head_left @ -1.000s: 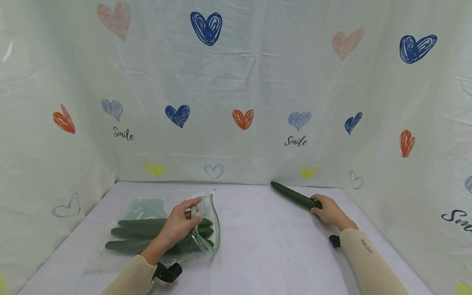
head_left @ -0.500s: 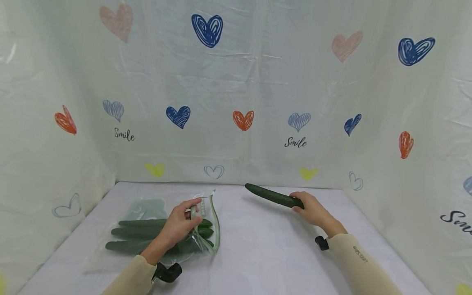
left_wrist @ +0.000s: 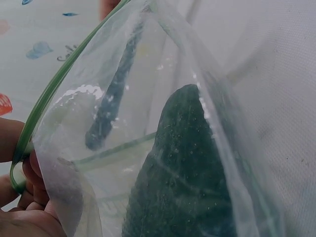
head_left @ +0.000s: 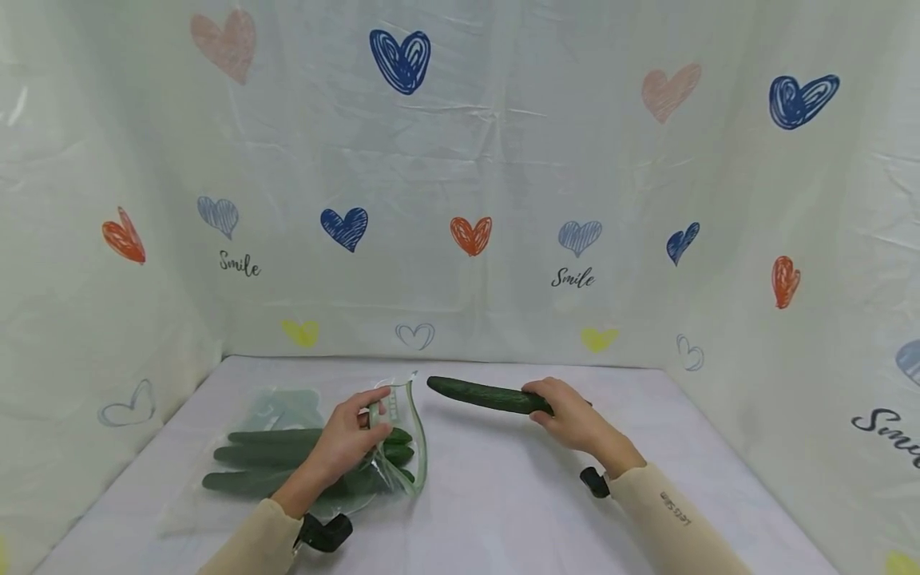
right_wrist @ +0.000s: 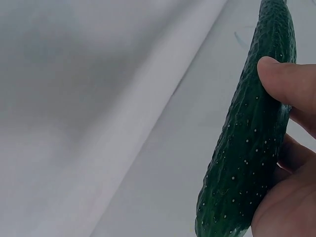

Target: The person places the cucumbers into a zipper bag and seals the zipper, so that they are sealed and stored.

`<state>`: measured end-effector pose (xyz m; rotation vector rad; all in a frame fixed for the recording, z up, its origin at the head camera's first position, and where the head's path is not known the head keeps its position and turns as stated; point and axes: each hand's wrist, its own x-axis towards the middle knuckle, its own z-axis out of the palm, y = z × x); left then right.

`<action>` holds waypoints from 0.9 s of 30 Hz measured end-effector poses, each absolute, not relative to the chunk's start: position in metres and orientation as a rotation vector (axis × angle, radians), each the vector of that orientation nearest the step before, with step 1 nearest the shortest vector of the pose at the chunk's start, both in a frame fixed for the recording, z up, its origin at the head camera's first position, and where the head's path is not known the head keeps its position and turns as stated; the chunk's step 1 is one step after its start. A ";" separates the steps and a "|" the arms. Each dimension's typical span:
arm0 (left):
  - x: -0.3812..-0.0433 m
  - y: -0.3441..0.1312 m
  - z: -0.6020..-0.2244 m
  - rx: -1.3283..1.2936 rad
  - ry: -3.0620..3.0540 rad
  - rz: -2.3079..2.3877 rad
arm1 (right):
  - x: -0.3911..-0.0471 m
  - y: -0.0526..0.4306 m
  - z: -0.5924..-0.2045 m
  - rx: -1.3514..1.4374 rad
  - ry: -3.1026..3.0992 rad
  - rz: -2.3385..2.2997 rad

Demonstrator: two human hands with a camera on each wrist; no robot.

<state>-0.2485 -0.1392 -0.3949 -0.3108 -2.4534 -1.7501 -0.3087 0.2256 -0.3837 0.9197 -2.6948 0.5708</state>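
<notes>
My right hand (head_left: 571, 415) grips a dark green cucumber (head_left: 485, 394) near one end, and the wrist view shows its bumpy skin (right_wrist: 237, 163) between thumb and fingers. The cucumber is held over the table, its free tip pointing left, close to the mouth of a clear zip bag (head_left: 419, 447). My left hand (head_left: 348, 439) pinches the bag's green-edged opening (left_wrist: 47, 96) and holds it apart. Inside the bag several cucumbers (head_left: 269, 457) lie side by side, partly covered by my left hand and forearm. Through the plastic the left wrist view shows the held cucumber (left_wrist: 111, 98) beyond a bagged one (left_wrist: 182, 163).
The bag lies on a white-covered table (head_left: 496, 503). Behind it rises a white curtain (head_left: 503, 160) printed with hearts, which also closes in both sides. A black wrist camera (head_left: 326, 533) sits under my left wrist, close to the tabletop.
My right hand has carried the cucumber leftward from the table's right side, swinging it nearly level, its tip now beside the bag's mouth. The left hand and bag have stayed in place.
</notes>
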 end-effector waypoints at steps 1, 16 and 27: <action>-0.248 -0.139 -0.395 -0.312 -2.451 -1.754 | -0.307 0.222 -0.383 0.938 -2.688 0.568; -0.249 -0.140 -0.394 -0.320 -2.442 -1.782 | -0.289 0.201 -0.382 1.032 -2.702 0.532; -0.251 -0.143 -0.393 -0.326 -2.450 -1.767 | -0.276 0.209 -0.380 1.047 -2.675 0.552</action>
